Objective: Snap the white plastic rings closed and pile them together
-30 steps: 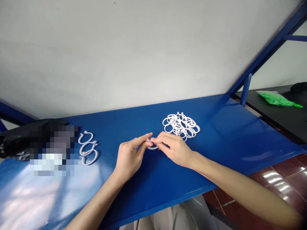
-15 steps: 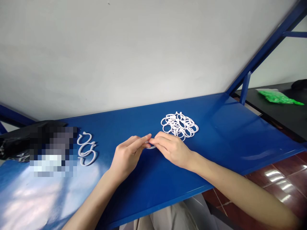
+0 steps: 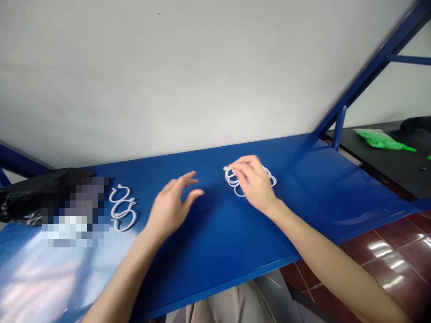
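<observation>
My right hand [image 3: 256,184] is over a pile of white plastic rings [image 3: 273,181], hiding much of it. Its thumb and fingers close on a white open ring with a ball end [image 3: 226,177] at the pile's left edge. My left hand [image 3: 173,204] hovers over the blue table with thumb and fingers apart and nothing between them. To its left, several more white rings [image 3: 123,208] lie in a loose column, their gaps and ball ends showing.
The blue table [image 3: 208,264] meets a pale wall [image 3: 202,80] at the back. A black plastic bag [image 3: 20,197] lies at the left, beside a blurred-out patch. On a dark table at the right is a bright green bag [image 3: 384,140], behind a blue metal frame [image 3: 340,128].
My hands, which met over a white ring in the middle, have come apart. The right one has moved up and right to the pile; the left has drawn back slightly and opened.
</observation>
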`<state>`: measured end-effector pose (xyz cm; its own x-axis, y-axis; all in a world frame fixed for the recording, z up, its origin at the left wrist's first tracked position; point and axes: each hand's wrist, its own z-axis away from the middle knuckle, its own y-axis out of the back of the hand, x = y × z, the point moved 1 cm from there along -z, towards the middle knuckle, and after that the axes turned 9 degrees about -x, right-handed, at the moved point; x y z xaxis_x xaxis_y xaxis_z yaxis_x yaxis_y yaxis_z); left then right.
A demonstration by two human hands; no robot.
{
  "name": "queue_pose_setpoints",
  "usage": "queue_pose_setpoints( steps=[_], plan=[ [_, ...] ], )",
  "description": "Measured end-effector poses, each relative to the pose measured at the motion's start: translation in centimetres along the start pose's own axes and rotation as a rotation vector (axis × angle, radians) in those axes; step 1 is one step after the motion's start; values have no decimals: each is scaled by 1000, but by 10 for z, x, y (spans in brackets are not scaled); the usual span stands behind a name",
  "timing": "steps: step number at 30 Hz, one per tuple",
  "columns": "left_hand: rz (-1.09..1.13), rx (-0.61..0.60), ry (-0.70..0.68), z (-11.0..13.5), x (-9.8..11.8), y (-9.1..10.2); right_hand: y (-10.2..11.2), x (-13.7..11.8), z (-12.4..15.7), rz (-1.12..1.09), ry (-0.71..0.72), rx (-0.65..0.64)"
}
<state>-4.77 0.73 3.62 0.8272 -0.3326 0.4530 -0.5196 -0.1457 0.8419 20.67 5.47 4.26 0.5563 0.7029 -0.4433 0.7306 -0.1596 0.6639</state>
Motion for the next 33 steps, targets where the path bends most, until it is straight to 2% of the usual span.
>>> queue_pose_setpoints(
  steps=[2, 4, 7, 10, 13, 17, 20, 23, 28, 31, 33],
  plan=[
    [-250, 91, 180, -3, -21, 12, 13, 28, -6, 128, -216, 89],
    [-428, 120, 395, -2, -42, 25, 24, 55, -8, 211, -387, 49],
    [-527, 1, 594, 4, -64, 39, 29, 82, -9, 265, -516, -31],
    [-526, -147, 600, 9, -77, 41, 26, 91, -7, 276, -582, -91],
    [-517, -165, 522, 8, -85, 37, 24, 92, -7, 232, -613, -103],
    [-357, -158, 335, 1, -86, 28, 28, 88, -8, 235, -571, -34],
    [-137, -210, 179, -4, -76, 22, 30, 81, -9, 239, -534, 8],
    [-44, -225, 101, -6, -62, 20, 29, 71, -8, 244, -469, 42],
    [-210, -144, 104, -1, -54, 27, 21, 45, -7, 283, -248, 93],
    [-373, -255, 144, 2, -58, 26, 12, 27, -6, 265, -110, 70],
    [-394, -321, 141, 3, -57, 23, 5, 13, -3, 227, -28, 27]
  ],
)
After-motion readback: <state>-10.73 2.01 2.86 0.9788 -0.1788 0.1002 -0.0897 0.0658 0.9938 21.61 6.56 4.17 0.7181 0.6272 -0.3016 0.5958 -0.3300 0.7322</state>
